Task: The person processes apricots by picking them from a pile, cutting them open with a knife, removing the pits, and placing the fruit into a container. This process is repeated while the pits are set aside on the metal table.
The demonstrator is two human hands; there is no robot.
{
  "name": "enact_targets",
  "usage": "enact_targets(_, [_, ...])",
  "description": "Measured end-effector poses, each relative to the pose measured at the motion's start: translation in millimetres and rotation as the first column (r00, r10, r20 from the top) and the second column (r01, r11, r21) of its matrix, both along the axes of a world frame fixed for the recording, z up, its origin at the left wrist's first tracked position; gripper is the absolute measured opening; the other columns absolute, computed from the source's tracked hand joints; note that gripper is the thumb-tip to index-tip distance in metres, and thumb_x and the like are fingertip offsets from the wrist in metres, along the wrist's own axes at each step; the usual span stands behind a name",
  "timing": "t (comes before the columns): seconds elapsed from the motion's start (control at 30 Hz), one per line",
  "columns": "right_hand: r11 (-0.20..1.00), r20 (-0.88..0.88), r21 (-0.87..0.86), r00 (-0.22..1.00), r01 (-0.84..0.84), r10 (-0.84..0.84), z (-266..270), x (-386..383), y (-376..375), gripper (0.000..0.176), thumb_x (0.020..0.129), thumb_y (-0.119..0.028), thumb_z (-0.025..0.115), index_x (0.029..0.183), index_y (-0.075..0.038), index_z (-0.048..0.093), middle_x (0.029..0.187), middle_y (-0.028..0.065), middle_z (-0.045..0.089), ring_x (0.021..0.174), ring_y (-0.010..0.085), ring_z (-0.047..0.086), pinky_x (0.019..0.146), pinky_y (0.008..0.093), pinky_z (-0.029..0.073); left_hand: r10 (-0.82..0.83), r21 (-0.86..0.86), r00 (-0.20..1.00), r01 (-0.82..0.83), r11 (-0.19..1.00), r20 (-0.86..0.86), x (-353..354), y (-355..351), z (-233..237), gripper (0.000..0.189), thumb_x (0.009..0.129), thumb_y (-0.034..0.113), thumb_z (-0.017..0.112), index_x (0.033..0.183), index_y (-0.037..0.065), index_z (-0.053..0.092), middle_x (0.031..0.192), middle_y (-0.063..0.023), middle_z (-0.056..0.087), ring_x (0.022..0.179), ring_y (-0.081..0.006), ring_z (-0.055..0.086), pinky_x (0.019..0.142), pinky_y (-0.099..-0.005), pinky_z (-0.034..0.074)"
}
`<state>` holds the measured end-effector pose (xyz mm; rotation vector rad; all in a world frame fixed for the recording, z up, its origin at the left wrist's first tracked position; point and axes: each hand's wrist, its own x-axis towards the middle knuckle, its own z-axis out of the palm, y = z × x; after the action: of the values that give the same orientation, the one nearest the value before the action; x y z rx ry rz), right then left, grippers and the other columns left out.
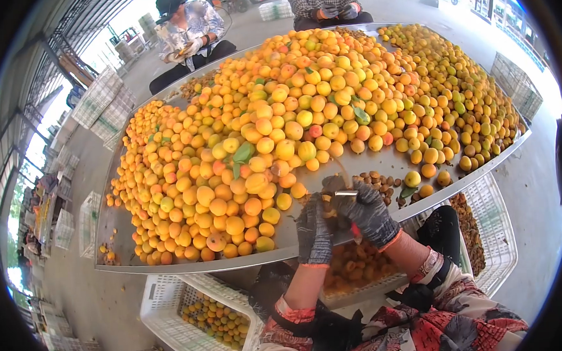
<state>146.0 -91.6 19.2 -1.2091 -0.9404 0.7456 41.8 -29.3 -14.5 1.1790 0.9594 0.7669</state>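
Observation:
Grey knit gloves cover both of my hands, close together over the front edge of the metal table (278, 256). My right hand (372, 214) is closed round a small tool (346, 193) with a shiny metal end. Beside it, the curled fingers of my left hand (313, 232) hold something small that I cannot make out. A large heap of orange and yellow apricots (248, 152) lies behind and left of my hands. Brown pits (379, 182) lie on the metal just beyond my right hand. Below my hands, a crate holds orange apricot pieces (360, 266).
A white crate (155, 306) with greenish apricots stands at lower left, another white crate (498, 241) with brown pits at right. Two people (190, 38) (325, 4) sit across the table. Stacked crates (105, 101) stand at left, and another crate (517, 87) at right.

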Motion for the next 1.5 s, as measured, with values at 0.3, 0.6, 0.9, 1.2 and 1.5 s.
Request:
enact_targets(0.3, [0.924,-0.595,0.305,0.804,0.231,-0.004,47,7,19,0.038,0.082,-0.017,0.061,0.116,-0.008,0.045,0.073,0.0008,0.050,0.061,0.0096,0.049,0.051,0.0220,0.040,-0.022,0.054,0.980,0.011,0.998,0.199,2,1,-22,0.032,0.089,0.014,0.044,0.116,-0.003,0.047,0.111,-0.0163,0.054,0.099,-0.0229,0.053,0.089,-0.0316,0.042])
enact_targets(0.6, [0.874,-0.543,0.359,0.835,0.327,-0.090,43,-8,38,0.034,0.084,-0.008,0.057,0.116,-0.006,0.045,0.080,-0.0017,0.052,0.063,0.0056,0.047,0.051,0.0193,0.039,0.055,0.280,0.998,-0.051,0.959,-0.006,10,5,-46,0.030,0.091,0.011,0.037,0.116,-0.004,0.045,0.113,-0.0168,0.052,0.102,-0.0242,0.051,0.091,-0.0329,0.038])
enact_targets(0.9, [0.841,-0.456,0.415,0.879,0.346,-0.136,17,-7,52,0.035,0.085,-0.007,0.055,0.118,-0.005,0.044,0.084,-0.0010,0.052,0.066,0.0058,0.048,0.055,0.0189,0.042,0.076,0.312,0.995,-0.094,0.946,0.070,16,-5,-28,0.029,0.092,0.017,0.036,0.110,-0.001,0.050,0.108,-0.0128,0.053,0.099,-0.0221,0.051,0.086,-0.0309,0.040])
enact_targets(1.2, [0.909,-0.812,0.080,0.556,0.410,-0.179,12,8,70,0.030,0.084,-0.015,0.055,0.113,-0.017,0.046,0.067,-0.0023,0.047,0.044,0.0067,0.038,0.039,0.0216,0.033,0.228,-0.326,0.896,-0.101,0.940,0.381,22,-2,3,0.033,0.092,0.024,0.039,0.107,-0.002,0.052,0.104,-0.0116,0.055,0.096,-0.0223,0.053,0.084,-0.0317,0.043])
enact_targets(1.5, [0.943,-0.965,0.060,0.261,0.328,-0.029,-21,28,91,0.017,0.083,-0.015,0.056,0.098,-0.019,0.049,0.063,-0.0041,0.047,0.046,0.0066,0.040,0.040,0.0226,0.032,0.425,-0.657,0.762,0.001,0.754,0.489,29,12,3,0.033,0.091,0.027,0.041,0.105,-0.001,0.049,0.101,-0.0133,0.053,0.093,-0.0257,0.053,0.081,-0.0374,0.046])
